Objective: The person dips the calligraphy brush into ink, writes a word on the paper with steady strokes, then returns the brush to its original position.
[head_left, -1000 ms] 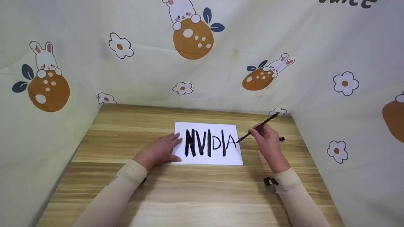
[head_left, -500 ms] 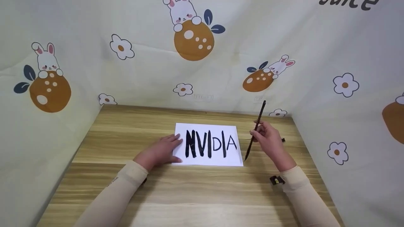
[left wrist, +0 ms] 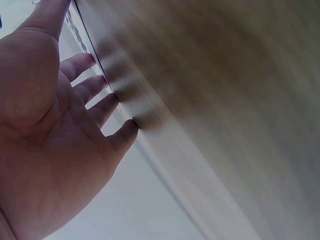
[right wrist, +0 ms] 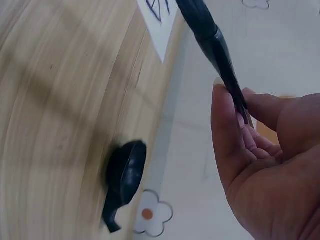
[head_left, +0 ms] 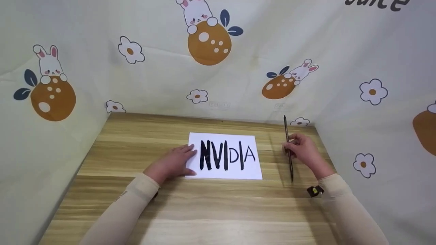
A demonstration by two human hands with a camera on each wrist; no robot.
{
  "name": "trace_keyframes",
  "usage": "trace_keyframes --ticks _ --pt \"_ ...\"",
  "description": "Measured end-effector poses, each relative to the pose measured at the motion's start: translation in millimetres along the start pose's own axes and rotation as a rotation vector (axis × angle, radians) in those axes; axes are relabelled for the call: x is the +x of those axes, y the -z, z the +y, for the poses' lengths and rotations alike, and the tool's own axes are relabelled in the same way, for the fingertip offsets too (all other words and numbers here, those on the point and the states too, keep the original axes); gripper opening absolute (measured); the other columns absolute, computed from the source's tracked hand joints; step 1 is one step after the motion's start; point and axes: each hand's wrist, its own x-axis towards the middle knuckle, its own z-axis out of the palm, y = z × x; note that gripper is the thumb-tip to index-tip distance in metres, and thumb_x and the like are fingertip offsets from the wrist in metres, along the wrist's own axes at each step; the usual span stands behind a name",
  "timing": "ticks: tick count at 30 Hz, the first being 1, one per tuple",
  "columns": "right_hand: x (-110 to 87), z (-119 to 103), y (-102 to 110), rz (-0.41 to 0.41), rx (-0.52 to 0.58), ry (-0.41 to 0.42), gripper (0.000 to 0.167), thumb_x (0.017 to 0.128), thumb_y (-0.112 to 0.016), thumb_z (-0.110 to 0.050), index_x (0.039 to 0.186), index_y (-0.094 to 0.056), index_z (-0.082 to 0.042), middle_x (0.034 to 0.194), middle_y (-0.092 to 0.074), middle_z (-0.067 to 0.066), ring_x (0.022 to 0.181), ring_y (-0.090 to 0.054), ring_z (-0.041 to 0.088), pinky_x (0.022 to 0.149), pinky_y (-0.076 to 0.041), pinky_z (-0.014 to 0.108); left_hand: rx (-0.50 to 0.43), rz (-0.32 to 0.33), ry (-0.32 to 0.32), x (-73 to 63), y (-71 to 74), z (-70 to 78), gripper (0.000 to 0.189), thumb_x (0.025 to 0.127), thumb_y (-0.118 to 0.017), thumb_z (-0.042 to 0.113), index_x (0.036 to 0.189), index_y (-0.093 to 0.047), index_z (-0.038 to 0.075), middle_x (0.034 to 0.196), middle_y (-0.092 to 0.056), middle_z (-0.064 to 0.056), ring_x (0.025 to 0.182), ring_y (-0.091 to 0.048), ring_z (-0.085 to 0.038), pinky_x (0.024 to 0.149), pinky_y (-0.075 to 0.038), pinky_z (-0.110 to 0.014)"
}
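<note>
A white sheet of paper (head_left: 252, 173) lies on the wooden table, marked NVIDIA in black, its first three letters and second I thicker than the D and A. My left hand (head_left: 172, 160) rests with fingers spread on its left edge; the left wrist view has the same hand (left wrist: 60, 115), fingertips down along the edge. Right of the paper, my right hand (head_left: 305, 151) pinches a slim dark brush (head_left: 285, 127) between thumb and fingers, tip pointing toward me. Close up, the right wrist view has the brush (right wrist: 220, 52) and the pinching hand (right wrist: 270, 155).
A black, rounded dish-like thing with a bent handle (right wrist: 127, 172) sits on the table in the right wrist view; the right hand hides it in the head view. Pale cloth walls (head_left: 163, 75) with rabbit and orange prints enclose the table (head_left: 218, 211).
My right hand has moved right, away from the paper, and the brush has swung from slanting at the A to nearly upright in view, tip nearer me. The left hand stays put.
</note>
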Motion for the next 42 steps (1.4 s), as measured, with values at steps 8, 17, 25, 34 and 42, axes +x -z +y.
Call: trace_keyframes --ticks 8,17,25,34,42 --pt "5.2 22.9 34.3 0.006 0.021 -0.112 0.028 0.109 -0.071 -0.016 0.119 -0.059 0.007 0.096 -0.071 0.011 0.071 -0.07 0.014 0.067 -0.068 0.035 -0.012 0.008 -0.028 -2.0 2.4 1.6 0.095 0.1 -0.078 0.054 0.169 -0.041 0.0 0.179 -0.029 -0.022 0.164 -0.028 -0.047 0.131 -0.026 -0.067" --pt "26.0 42.1 62.0 -0.005 -0.118 -0.205 0.03 0.112 -0.062 -0.021 0.123 -0.059 0.007 0.1 -0.069 0.014 0.074 -0.075 0.022 0.078 -0.069 0.047 -0.017 0.002 -0.019 -2.2 1.8 -0.1 0.095 0.101 -0.077 0.055 0.171 -0.038 0.003 0.18 -0.026 -0.021 0.165 -0.025 -0.047 0.133 -0.023 -0.064" --pt "44.6 57.4 71.5 -0.033 -0.191 -0.235 0.037 0.111 -0.056 -0.018 0.13 -0.061 0.013 0.097 -0.07 0.013 0.079 -0.075 0.025 0.081 -0.069 0.05 -0.017 -0.004 -0.016 -0.4 0.4 -0.8 0.096 0.102 -0.076 0.057 0.172 -0.037 0.005 0.181 -0.025 -0.019 0.166 -0.024 -0.045 0.134 -0.021 -0.064" --pt "63.9 56.6 72.8 -0.031 -0.273 -0.228 0.021 0.107 -0.057 -0.015 0.094 -0.062 0.001 0.081 -0.07 0.008 0.071 -0.074 0.023 0.077 -0.069 0.048 -0.006 -0.008 0.006 -2.4 1.5 1.0 0.095 0.102 -0.076 0.057 0.172 -0.038 0.006 0.181 -0.025 -0.017 0.166 -0.025 -0.044 0.134 -0.023 -0.064" --pt "74.7 66.4 68.9 -0.048 -0.369 -0.218 0.034 0.106 -0.059 -0.013 0.072 -0.055 -0.011 0.063 -0.062 0.002 0.064 -0.07 0.021 0.065 -0.064 0.04 0.0 -0.002 -0.006 -2.3 3.9 4.0 0.094 0.101 -0.077 0.056 0.171 -0.039 0.005 0.18 -0.027 -0.02 0.165 -0.027 -0.046 0.133 -0.025 -0.065"
